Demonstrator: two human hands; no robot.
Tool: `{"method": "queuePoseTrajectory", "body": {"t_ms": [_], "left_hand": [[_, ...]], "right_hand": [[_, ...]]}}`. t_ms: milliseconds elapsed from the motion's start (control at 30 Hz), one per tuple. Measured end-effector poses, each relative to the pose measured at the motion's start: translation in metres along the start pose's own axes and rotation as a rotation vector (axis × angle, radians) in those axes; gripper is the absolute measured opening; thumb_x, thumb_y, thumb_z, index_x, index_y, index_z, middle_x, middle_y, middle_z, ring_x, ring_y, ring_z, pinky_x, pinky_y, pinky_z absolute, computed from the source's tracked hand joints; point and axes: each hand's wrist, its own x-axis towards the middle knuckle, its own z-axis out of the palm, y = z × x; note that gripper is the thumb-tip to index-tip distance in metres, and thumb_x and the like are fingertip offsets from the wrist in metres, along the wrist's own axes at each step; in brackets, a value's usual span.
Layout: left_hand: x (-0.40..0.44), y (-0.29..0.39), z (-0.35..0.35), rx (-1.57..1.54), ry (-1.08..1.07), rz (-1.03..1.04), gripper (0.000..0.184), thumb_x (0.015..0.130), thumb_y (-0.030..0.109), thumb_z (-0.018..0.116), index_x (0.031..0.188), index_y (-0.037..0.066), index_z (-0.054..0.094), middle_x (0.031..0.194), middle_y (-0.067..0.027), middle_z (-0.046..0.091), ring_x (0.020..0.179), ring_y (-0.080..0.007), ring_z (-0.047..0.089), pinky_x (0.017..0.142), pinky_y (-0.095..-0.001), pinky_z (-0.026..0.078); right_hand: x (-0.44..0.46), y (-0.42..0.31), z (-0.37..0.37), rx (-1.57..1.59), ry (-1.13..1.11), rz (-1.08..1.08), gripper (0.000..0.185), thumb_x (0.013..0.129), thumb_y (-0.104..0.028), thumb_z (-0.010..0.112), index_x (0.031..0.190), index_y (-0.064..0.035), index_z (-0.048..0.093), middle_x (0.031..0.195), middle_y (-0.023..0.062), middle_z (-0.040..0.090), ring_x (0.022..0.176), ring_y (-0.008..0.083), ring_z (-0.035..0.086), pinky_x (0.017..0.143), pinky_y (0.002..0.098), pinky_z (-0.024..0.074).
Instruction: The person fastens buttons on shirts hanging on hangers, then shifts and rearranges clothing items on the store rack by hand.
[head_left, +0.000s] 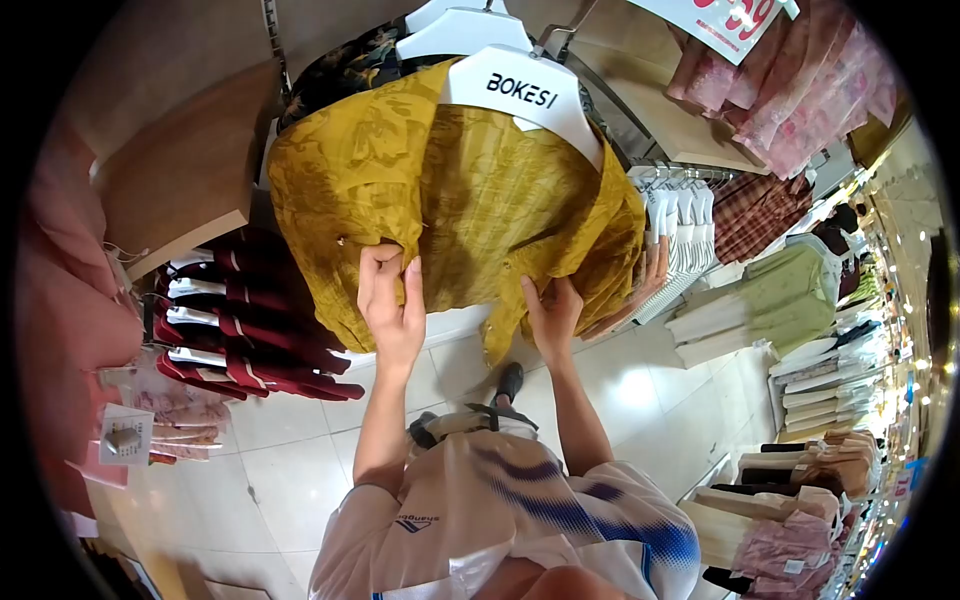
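Observation:
A mustard-yellow patterned shirt [345,185] hangs open at the front on a white hanger [520,95] lettered BOKESI. My left hand [390,300] pinches the shirt's front edge on the left, its fingers closed on the cloth. On the other side, my right hand [552,312] grips the opposite front edge, thumb up against the fabric. The shirt's inner back shows between the two hands. Behind it, a dark patterned garment [350,65] hangs on another white hanger [462,32], mostly hidden.
Dark red garments [250,310] hang at the left below a wooden shelf [185,160]. Pink clothing [75,270] is at the far left. A green shirt [795,295] and a plaid shirt [765,210] hang at the right. Pale floor tiles [290,490] lie below.

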Motion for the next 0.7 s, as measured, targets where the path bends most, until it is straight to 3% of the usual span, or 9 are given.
{"method": "queuePoseTrajectory", "body": {"t_ms": [167,267,333,367,433,467,533,633,700], "left_hand": [[-0.007,0.003,0.0,0.014,-0.021,-0.009,0.014,0.091,-0.001,0.062,0.091,-0.003,0.048,0.089,-0.0138,0.051,0.077,-0.0248,0.046,0.069,-0.0311,0.04],[-0.009,0.004,-0.001,0.026,0.035,-0.012,0.011,0.087,-0.004,0.062,0.09,-0.005,0.052,0.086,-0.0135,0.051,0.071,-0.0258,0.048,0.064,-0.0306,0.041],[-0.008,0.006,-0.002,0.04,0.059,-0.013,0.01,0.088,-0.004,0.061,0.09,-0.005,0.052,0.086,-0.0134,0.051,0.071,-0.0257,0.048,0.064,-0.0305,0.041],[-0.009,0.008,-0.003,0.022,0.039,-0.067,0.009,0.089,-0.004,0.06,0.091,-0.005,0.052,0.087,-0.0136,0.051,0.071,-0.0256,0.048,0.064,-0.0302,0.041],[-0.01,0.01,-0.002,0.0,0.009,-0.115,0.008,0.09,-0.003,0.059,0.092,-0.005,0.052,0.087,-0.0137,0.052,0.072,-0.0254,0.049,0.065,-0.03,0.041],[-0.01,0.009,-0.002,-0.035,0.014,-0.133,0.007,0.09,-0.003,0.058,0.094,-0.005,0.053,0.087,-0.0138,0.052,0.073,-0.0243,0.049,0.066,-0.0296,0.041],[-0.007,0.009,-0.002,-0.068,0.022,-0.141,0.006,0.091,-0.003,0.057,0.095,-0.005,0.053,0.087,-0.0138,0.053,0.074,-0.0232,0.05,0.067,-0.0293,0.041],[-0.002,0.012,-0.006,-0.172,0.028,-0.213,0.008,0.093,-0.003,0.056,0.1,-0.004,0.053,0.092,-0.0121,0.054,0.079,-0.019,0.049,0.071,-0.0277,0.041],[0.004,0.014,-0.009,-0.36,0.008,-0.286,0.01,0.094,-0.002,0.054,0.103,-0.005,0.052,0.1,-0.0098,0.053,0.083,-0.0156,0.048,0.074,-0.0255,0.04]], "right_hand": [[-0.002,-0.016,-0.019,-0.17,-0.045,-0.001,0.023,0.082,-0.016,0.075,0.085,-0.0008,0.058,0.076,0.0108,0.061,0.063,0.0266,0.058,0.061,0.0337,0.0466],[-0.009,-0.023,-0.024,-0.2,0.053,-0.175,0.019,0.081,-0.014,0.075,0.082,-0.0036,0.059,0.085,0.0102,0.063,0.061,0.0254,0.058,0.057,0.033,0.0461],[-0.009,-0.025,-0.03,-0.199,0.022,-0.587,0.022,0.078,-0.01,0.075,0.095,-0.0058,0.063,0.097,0.0108,0.064,0.059,0.021,0.059,0.051,0.0315,0.0464],[-0.005,-0.026,-0.029,-0.192,0.017,-0.59,0.022,0.078,-0.01,0.075,0.095,-0.0058,0.063,0.097,0.0108,0.064,0.059,0.021,0.059,0.051,0.0315,0.0464],[0.016,-0.049,-0.024,-0.315,-0.185,-0.933,0.041,0.075,-0.006,0.071,0.115,-0.0054,0.061,0.11,0.013,0.063,0.056,0.0166,0.06,0.047,0.0286,0.0479],[0.025,-0.065,-0.026,-0.314,-0.179,-0.93,0.041,0.075,-0.006,0.071,0.115,-0.0054,0.061,0.11,0.013,0.063,0.056,0.0166,0.06,0.047,0.0286,0.0479],[0.043,-0.094,-0.027,-0.716,-0.385,-0.837,0.055,0.073,-0.004,0.066,0.127,-0.005,0.055,0.117,0.0163,0.061,0.054,0.0142,0.063,0.047,0.027,0.0506],[0.054,-0.099,-0.028,-1.087,-0.449,-0.819,0.06,0.071,-0.004,0.064,0.13,-0.0044,0.054,0.119,0.0167,0.06,0.053,0.0155,0.065,0.046,0.0268,0.0509],[0.056,-0.097,-0.028,-1.119,-0.48,-0.804,0.056,0.069,-0.004,0.066,0.124,-0.0038,0.057,0.11,0.0152,0.062,0.055,0.0165,0.067,0.045,0.0287,0.0512]]}}
